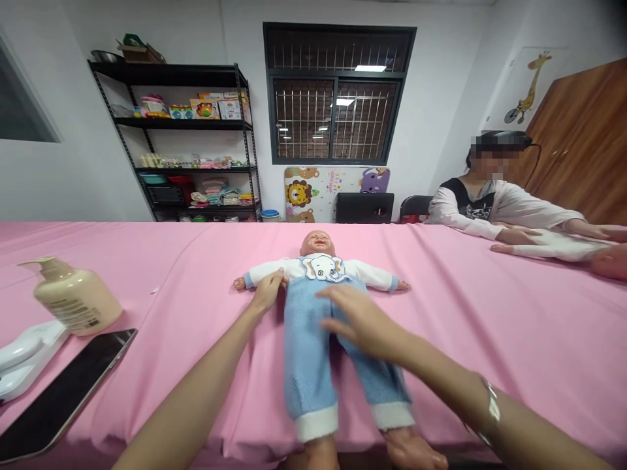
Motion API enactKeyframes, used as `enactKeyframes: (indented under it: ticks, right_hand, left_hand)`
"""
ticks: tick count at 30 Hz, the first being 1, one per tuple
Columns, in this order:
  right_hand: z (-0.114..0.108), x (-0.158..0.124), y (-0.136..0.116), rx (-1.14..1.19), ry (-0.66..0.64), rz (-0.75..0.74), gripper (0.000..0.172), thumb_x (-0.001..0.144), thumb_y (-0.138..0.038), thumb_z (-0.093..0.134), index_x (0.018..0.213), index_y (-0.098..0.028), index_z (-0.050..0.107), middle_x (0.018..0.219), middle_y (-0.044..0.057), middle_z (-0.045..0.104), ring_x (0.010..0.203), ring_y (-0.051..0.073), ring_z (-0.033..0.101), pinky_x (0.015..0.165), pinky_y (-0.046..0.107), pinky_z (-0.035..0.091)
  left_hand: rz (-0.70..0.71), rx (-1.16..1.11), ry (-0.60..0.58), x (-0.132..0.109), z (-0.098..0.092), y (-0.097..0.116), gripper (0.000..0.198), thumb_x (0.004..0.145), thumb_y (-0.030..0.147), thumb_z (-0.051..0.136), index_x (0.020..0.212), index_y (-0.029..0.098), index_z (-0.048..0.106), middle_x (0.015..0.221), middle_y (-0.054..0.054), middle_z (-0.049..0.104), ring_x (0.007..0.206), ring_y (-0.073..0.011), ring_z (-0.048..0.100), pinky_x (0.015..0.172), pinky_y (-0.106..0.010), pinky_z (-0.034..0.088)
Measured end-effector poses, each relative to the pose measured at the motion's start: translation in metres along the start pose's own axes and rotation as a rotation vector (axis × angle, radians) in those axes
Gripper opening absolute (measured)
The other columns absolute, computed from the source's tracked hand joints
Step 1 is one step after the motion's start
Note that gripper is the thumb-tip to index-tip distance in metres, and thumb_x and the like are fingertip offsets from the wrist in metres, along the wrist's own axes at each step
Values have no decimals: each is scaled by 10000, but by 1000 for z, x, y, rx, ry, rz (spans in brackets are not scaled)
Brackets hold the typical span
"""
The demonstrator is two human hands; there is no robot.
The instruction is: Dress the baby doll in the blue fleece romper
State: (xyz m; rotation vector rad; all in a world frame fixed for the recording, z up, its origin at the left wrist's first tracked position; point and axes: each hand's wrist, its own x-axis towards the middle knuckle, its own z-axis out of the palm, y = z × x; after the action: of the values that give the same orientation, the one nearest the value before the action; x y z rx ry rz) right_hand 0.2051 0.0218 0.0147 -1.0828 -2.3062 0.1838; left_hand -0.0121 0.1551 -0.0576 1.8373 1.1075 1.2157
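A baby doll (318,307) lies on its back on the pink table cover (196,281), head away from me, in a white top with an elephant bib and blue trousers. My left hand (268,290) rests against the doll's side under its arm, fingers bent on the cloth. My right hand (360,320) lies flat across the doll's waist and thigh with fingers stretched out, holding nothing. A bracelet sits on my right wrist.
A beige pump bottle (73,299), a dark tablet (63,391) and a white object (24,356) lie at the left. Another person (494,202) sits at the far right with arms on the table. Shelves (191,143) with toys stand behind.
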Motion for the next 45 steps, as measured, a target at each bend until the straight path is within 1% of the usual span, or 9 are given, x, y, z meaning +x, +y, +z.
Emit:
enactKeyframes:
  ticks: [5,9,15,20,24,31,35,41,45]
  right_hand:
    - [19,30,110,114,198,552,347,835,-383,468,1050,-129,566,994,118,597,898,219,546,803,341,386]
    - [37,20,156,428,128,658,448,801,-529,456,765,-106,600,770,79,607,708,177,520,669,291,375]
    - [16,20,143,1089,58,573,426,694,-544,617,792,-130,601,758,33,589,669,122,485,633,242,373]
    - [7,30,124,1330,266,549,424,593,-369,752,908,-187,533,738,-23,546,607,71,471,575,188,342]
    - [13,25,132,1207,359,544,401,613,-398,713,891,-188,514,732,-24,521,590,71,437,555,194,312]
    - [41,15,149,396,210,382,289,771,-295,425,996,-152,535,655,-8,478,604,110,405,617,244,302]
    - [49,9,154,378,246,486,292,779,-377,454,961,-154,502,625,-25,452,597,116,419,595,239,310]
    - [48,7,151,529,253,533,419,784,-520,420,886,-124,514,699,2,476,615,107,414,584,238,319]
    - [48,9,147,552,256,553,473,781,-558,410,902,-114,520,676,-3,462,601,102,394,566,234,303]
  left_hand:
    - [-45,-122,-82,-4,8,17,529,834,603,348,744,127,559,791,-56,595,803,-192,535,770,-313,431]
    - [-99,-161,-30,-6,11,28,468,810,561,430,800,116,574,888,-72,602,901,-209,528,820,-318,426]
    - [-94,-325,-66,-11,17,53,411,734,392,614,1062,152,551,1068,-73,597,1026,-206,526,904,-307,401]
    - [-24,-246,-147,-13,17,59,361,724,342,624,1023,140,632,1132,-93,587,1077,-239,504,933,-336,382]
    - [85,-42,-154,-11,11,56,311,753,311,587,1021,165,643,1150,-76,577,1098,-230,489,950,-337,361]
    - [29,434,-62,-4,-6,26,200,825,325,420,847,166,540,724,-12,576,660,-167,521,636,-290,406]
    - [37,843,155,3,-31,8,332,755,290,496,1066,176,518,1066,-74,577,997,-259,489,862,-377,357]
    - [187,1069,-56,5,-36,6,481,705,204,484,1184,163,475,1082,-93,535,1052,-263,445,941,-388,304]
    - [24,1044,-116,2,-33,18,466,729,253,453,1194,236,468,1000,-64,515,823,-226,530,706,-343,412]
